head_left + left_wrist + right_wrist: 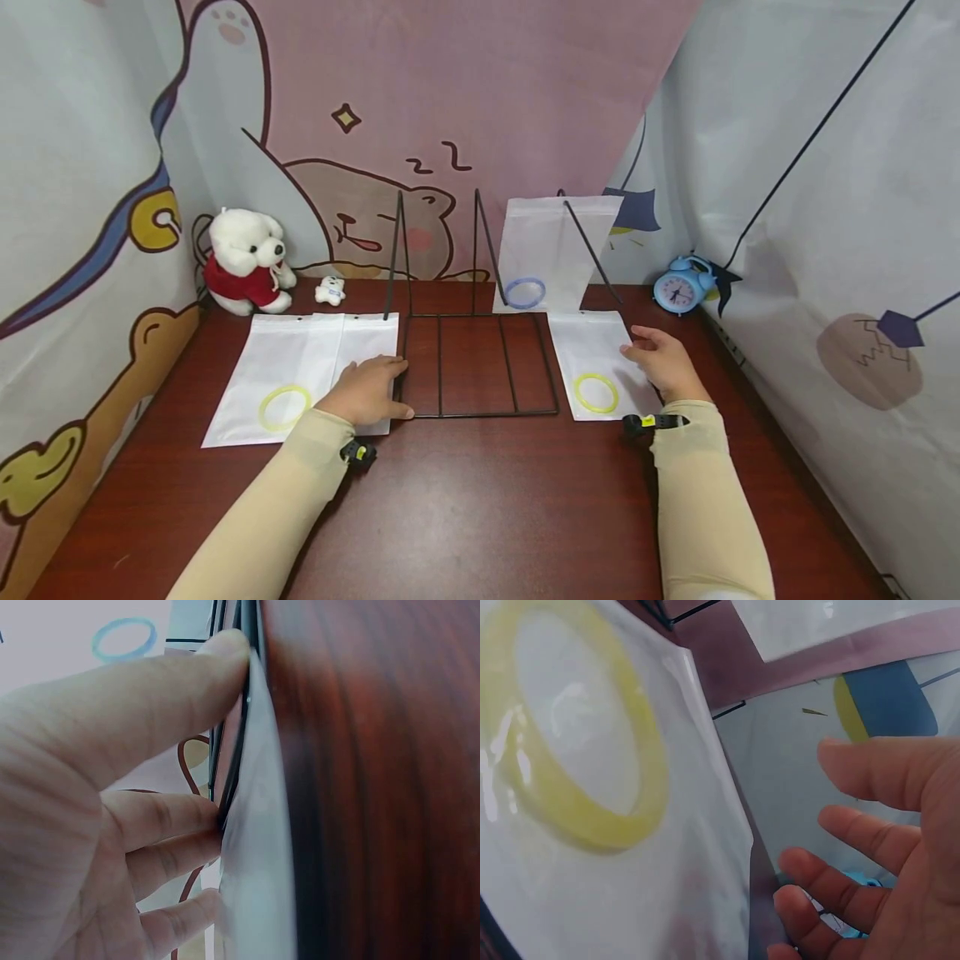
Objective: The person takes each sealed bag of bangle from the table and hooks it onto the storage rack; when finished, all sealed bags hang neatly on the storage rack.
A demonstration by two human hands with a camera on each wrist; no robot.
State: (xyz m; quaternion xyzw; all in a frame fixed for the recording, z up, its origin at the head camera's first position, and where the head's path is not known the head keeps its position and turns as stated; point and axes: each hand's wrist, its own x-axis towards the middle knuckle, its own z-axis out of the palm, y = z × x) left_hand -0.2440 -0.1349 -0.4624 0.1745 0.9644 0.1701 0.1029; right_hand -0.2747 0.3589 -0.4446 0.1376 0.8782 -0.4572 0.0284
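Observation:
My left hand (367, 390) lies over the right part of the white bags on the left, with its thumb and fingertips touching the left side of the black wire rack (497, 414). In the left wrist view the thumb (225, 649) and extended fingers meet the dark wire beside a white bag edge (259, 847). My right hand (666, 362) hovers at the right edge of a white bag (588, 346) with a yellow ring (596, 393) in it. In the right wrist view its relaxed fingers (840, 889) stand apart from that bag, with nothing between them.
Another white bag (255, 358) with a yellow ring (285, 407) lies left. A white bag with a blue ring (524, 292) stands upright against the rack's back right. Behind are a plush bear (243, 258), a small white figure (330, 290) and a blue alarm clock (681, 285).

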